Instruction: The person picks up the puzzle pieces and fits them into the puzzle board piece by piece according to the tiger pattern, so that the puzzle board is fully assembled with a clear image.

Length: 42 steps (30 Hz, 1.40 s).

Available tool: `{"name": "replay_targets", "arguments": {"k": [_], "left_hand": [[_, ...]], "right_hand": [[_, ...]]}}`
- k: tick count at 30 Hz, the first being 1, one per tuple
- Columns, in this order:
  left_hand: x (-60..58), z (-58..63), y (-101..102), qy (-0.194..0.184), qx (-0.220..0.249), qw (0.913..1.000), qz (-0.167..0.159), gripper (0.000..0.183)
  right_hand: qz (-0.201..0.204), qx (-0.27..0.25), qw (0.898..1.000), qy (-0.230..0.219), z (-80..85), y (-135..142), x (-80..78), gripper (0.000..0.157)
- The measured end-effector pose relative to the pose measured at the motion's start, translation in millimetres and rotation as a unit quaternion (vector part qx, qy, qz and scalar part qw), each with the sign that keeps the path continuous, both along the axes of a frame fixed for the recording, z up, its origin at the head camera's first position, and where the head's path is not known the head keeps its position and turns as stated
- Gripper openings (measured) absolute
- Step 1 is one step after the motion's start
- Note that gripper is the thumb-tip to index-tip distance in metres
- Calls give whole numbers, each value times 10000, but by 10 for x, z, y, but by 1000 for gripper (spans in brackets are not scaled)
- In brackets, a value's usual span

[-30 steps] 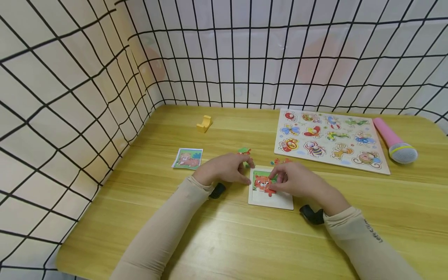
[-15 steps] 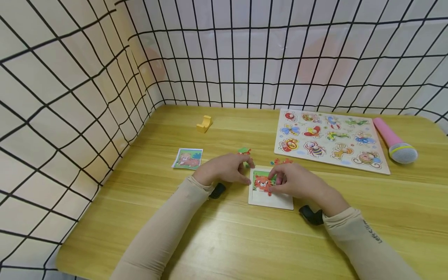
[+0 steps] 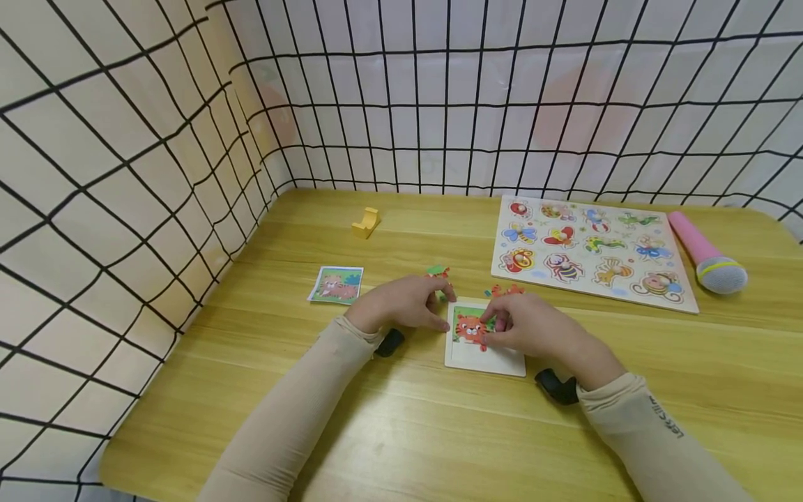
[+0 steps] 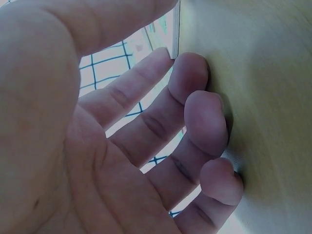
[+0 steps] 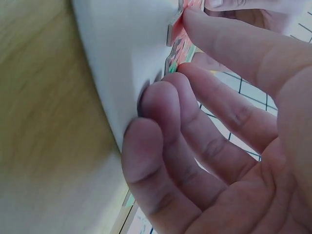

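A square jigsaw board (image 3: 479, 361) with a white tray lies on the table, an orange tiger face (image 3: 469, 328) filling part of its upper left. My left hand (image 3: 409, 301) holds the board's upper left corner, thumb on the left side and index finger at the top. In the left wrist view its other fingers (image 4: 207, 122) curl against the tabletop. Over the board, my right hand (image 3: 533, 322) pinches an orange puzzle piece (image 5: 175, 27) between thumb and index finger, beside the fitted pieces. Its remaining fingers rest on the white tray. The right hand hides the board's right part.
Loose puzzle pieces (image 3: 505, 288) lie behind the board, with more pieces (image 3: 438, 270) behind the left hand. A tiger picture card (image 3: 337, 284) is at left, a yellow holder (image 3: 366, 223) farther back. At right are an insect peg board (image 3: 590, 251) and a pink toy microphone (image 3: 705, 251).
The orange piece under my right thumb has shifted slightly in toward the tiger face, with the right fingers moving a little. My left hand and the board stay in place.
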<state>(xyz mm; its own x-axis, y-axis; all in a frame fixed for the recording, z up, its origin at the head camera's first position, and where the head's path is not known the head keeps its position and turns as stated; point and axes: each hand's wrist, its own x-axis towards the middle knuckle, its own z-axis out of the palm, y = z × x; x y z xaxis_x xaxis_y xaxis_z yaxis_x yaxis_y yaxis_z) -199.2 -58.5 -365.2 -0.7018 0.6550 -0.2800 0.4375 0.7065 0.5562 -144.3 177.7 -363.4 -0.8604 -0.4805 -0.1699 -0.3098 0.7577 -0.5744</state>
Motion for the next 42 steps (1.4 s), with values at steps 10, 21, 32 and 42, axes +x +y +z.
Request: {"name": "replay_targets", "arguments": {"k": [10, 21, 32, 42], "left_hand": [[-4, 4, -1, -8, 11, 10000, -19, 38], [-10, 1, -4, -39, 27, 10000, -41, 38], [-24, 26, -31, 38, 47, 10000, -27, 41], [-31, 24, -32, 69, -6, 9999, -77, 41]], "right_hand": [[-25, 67, 10000, -36, 7, -25, 14, 23], [-43, -60, 9999, -150, 3, 6, 17, 26], [-298, 19, 9992, -251, 117, 220, -23, 53], [-87, 264, 9988, -406, 150, 279, -19, 76]]}}
